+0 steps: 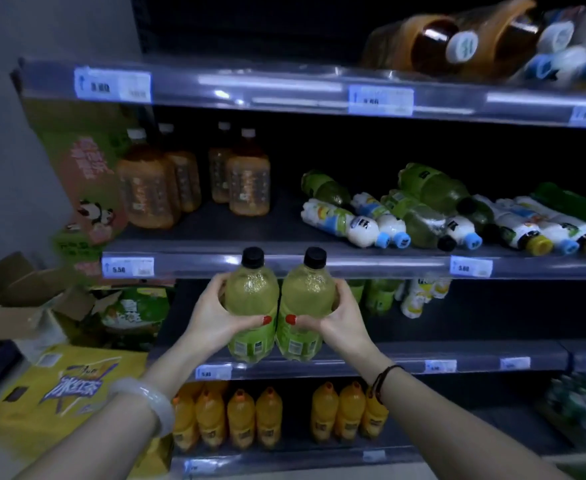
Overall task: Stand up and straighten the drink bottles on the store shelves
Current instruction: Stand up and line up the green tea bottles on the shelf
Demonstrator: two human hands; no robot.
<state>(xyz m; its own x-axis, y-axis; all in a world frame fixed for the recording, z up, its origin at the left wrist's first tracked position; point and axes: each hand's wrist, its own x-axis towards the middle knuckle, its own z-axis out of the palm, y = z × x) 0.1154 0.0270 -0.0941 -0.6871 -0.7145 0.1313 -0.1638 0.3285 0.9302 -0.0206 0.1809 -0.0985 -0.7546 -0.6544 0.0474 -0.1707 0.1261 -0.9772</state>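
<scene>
Two yellow-green drink bottles with black caps stand upright side by side in front of the shelves. My left hand (217, 315) grips the left bottle (251, 296) and my right hand (342, 315) grips the right bottle (307, 299); their bases are level with the front edge of the third shelf (406, 362). On the shelf above (284, 263), a heap of fallen bottles (423, 213), green ones and white ones with blue or yellow caps, lies on its side at the right. Several amber bottles (187, 181) stand upright at that shelf's left.
The top shelf (250, 88) carries toppled brown and white bottles (492, 39) at the right. Orange bottles (277, 415) stand in rows on the bottom shelf. Behind my right hand hang a few green and white bottles (406, 296). Cardboard boxes (25, 306) and yellow packs (66, 389) sit at the left.
</scene>
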